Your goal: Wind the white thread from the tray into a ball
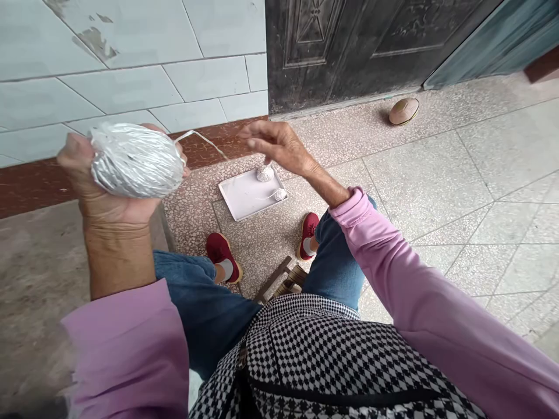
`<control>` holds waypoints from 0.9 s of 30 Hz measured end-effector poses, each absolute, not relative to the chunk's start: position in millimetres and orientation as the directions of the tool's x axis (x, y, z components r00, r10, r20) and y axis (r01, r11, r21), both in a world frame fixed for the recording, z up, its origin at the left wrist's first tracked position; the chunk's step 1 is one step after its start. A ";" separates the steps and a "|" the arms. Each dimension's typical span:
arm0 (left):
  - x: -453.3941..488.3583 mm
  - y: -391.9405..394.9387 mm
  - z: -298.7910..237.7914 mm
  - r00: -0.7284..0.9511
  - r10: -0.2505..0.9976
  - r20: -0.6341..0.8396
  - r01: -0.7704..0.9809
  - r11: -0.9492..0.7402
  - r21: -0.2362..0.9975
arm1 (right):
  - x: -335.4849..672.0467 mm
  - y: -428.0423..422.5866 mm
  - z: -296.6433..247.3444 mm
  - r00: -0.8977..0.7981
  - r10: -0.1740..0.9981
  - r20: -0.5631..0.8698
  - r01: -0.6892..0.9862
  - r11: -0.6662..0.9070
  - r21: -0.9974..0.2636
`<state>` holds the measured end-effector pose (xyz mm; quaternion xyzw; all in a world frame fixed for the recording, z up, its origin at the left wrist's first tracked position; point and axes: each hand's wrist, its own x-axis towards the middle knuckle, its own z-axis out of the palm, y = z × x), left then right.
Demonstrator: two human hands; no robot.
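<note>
My left hand (117, 209) is closed around a large oval ball of white twine (137, 160), raised at the left. From the ball's right end a loose white strand (196, 134) arcs toward the right, and its far end fades out of sight. My right hand (279, 145) hovers to the right of the strand, fingers stretched out and apart, with nothing visible in it. Below that hand, on the floor, lies a shallow white tray (242, 196). A white twine ball (265, 173) sits at its back right, and a smaller twine ball (280, 194) near its right edge.
A tiled wall (131, 87) stands ahead at the left, beside a dark panelled door (340, 52). A brown rounded object (404, 110) lies on the floor near the door. Between my red shoes, part of a wooden frame (279, 279) shows. A concrete ledge (39, 262) is at the left.
</note>
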<state>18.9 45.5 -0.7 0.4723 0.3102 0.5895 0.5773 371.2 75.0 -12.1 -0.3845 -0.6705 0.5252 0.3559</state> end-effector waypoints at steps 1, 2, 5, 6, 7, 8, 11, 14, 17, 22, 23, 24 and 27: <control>31.0 43.9 -5.1 0.004 0.958 0.285 -0.431 -0.256 0.865 | 357.5 68.7 -8.4 -0.488 0.871 0.059 0.122 0.135 -0.983; 43.3 41.1 -7.9 -0.013 0.945 0.326 -0.439 -0.299 0.848 | 345.7 63.5 -5.0 -0.520 0.853 0.046 0.112 0.121 -0.986; 75.7 32.8 -6.9 -0.003 0.946 0.323 -0.422 -0.294 0.858 | 320.5 57.0 0.4 -0.546 0.836 0.052 0.069 0.107 -0.992; 83.8 31.5 -4.2 0.013 0.953 0.302 -0.409 -0.271 0.871 | 314.8 57.4 0.0 -0.537 0.841 0.065 0.046 0.106 -0.993; 90.0 31.0 -1.1 -0.066 0.947 0.313 -0.415 -0.312 0.855 | 310.1 58.4 -1.1 -0.521 0.849 0.081 0.018 0.105 -0.994; 94.3 31.1 2.0 -0.101 0.944 0.314 -0.421 -0.327 0.846 | 306.5 59.5 -2.6 -0.498 0.861 0.099 -0.015 0.105 -0.994; 96.6 32.7 7.8 -0.083 0.958 0.273 -0.422 -0.282 0.862 | 303.4 57.6 -3.7 -0.434 0.890 0.143 -0.068 0.126 -0.990; 90.9 32.1 6.7 -0.173 0.954 0.244 -0.419 -0.296 0.858 | 311.6 46.1 6.0 -0.398 0.907 0.140 0.033 0.167 -0.985; 87.9 29.3 2.2 -0.234 0.942 0.241 -0.422 -0.322 0.848 | 324.0 34.0 20.6 -0.385 0.904 0.184 0.117 0.246 -0.962; 86.6 27.8 1.9 -0.220 0.947 0.236 -0.427 -0.311 0.849 | 331.7 33.3 30.2 -0.417 0.894 0.162 0.219 0.272 -0.937; 85.3 28.4 3.5 -0.210 0.952 0.223 -0.429 -0.294 0.854 | 331.0 35.3 29.3 -0.418 0.898 0.135 0.227 0.247 -0.942; 83.6 29.3 5.3 -0.187 0.961 0.202 -0.427 -0.265 0.865 | 330.1 37.6 27.6 -0.421 0.900 0.116 0.224 0.227 -0.948; 78.1 34.6 9.8 -0.099 0.987 0.129 -0.396 -0.158 0.904 | 328.3 44.9 19.7 -0.416 0.901 0.122 0.218 0.229 -0.949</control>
